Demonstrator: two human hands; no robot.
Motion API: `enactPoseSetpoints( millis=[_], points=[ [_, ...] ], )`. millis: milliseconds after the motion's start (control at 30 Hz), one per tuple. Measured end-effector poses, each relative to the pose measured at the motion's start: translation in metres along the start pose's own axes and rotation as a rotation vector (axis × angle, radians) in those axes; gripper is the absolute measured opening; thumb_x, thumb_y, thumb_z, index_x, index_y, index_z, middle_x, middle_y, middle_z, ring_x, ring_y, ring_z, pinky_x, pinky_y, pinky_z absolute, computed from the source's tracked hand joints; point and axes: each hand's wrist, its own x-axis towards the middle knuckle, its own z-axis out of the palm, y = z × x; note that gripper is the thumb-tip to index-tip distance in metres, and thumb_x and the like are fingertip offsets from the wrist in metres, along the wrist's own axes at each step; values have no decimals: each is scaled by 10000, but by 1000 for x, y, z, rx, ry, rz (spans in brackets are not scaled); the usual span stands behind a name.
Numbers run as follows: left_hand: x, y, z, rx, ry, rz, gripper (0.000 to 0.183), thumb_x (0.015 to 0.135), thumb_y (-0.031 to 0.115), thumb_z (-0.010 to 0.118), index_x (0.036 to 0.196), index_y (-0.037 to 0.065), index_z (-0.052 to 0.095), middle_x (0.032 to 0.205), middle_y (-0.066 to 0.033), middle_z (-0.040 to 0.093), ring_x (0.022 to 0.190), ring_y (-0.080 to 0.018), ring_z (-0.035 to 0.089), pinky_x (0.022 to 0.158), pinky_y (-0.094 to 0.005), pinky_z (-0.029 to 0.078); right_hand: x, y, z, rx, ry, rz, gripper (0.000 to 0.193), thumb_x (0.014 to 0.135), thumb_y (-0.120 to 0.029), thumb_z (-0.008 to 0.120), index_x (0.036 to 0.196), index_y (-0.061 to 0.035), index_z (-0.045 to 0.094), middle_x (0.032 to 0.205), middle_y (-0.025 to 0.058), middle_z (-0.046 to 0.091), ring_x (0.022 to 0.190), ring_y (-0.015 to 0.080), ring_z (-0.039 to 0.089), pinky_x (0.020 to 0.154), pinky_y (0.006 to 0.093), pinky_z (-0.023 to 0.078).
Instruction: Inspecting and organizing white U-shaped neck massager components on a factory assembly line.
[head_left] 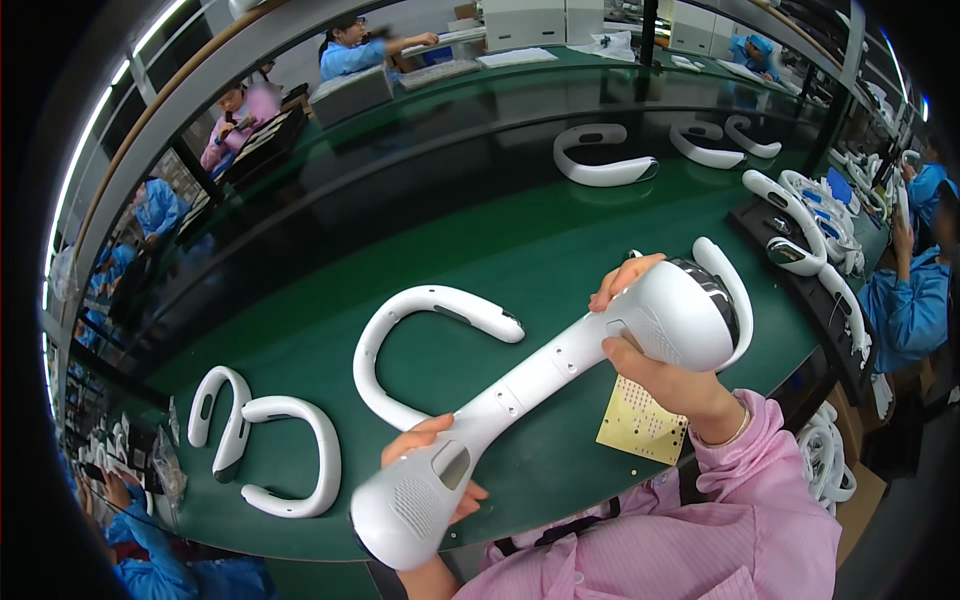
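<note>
In both hands I hold a white neckband device (535,378) with broad rounded ends, slantwise above the green table. Its ends carry perforated grilles, and a dark glossy band rings the right end. My left hand (425,437) is closed round the lower-left end, fingers showing on both sides. My right hand (668,388) grips the upper-right end, thumb in front and fingers behind. Behind the held device lies a C-shaped white neckband (370,365), partly covered by it. Another curved white neckband (742,300) shows just beyond my right hand. Below that hand is a yellow card (640,425) with rows of dark marks.
Two white neckbands (325,455) lie at the left, near a clear plastic bag (170,470). Three more neckbands (610,175) rest on the dark belt (420,170) at the back. A black tray (800,285) at the right bears several white parts. Co-workers sit around.
</note>
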Motion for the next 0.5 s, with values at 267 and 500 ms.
enactPoseSetpoints(
  millis=[267,500],
  points=[
    [17,-9,12,-232,302,13,702,813,616,515,1088,-28,462,820,-89,531,758,-217,539,750,-360,450,6,-5,7,390,-256,482,398,893,-329,553,1129,-38,417,838,44,536,729,112,551,662,259,466],
    [29,-11,5,-866,356,-392,590,913,554,381,1002,-26,444,730,-83,454,444,-118,363,353,-230,307,3,9,14,619,-203,846,391,963,-419,355,1122,-65,408,795,76,567,655,149,591,613,295,524]
  ],
)
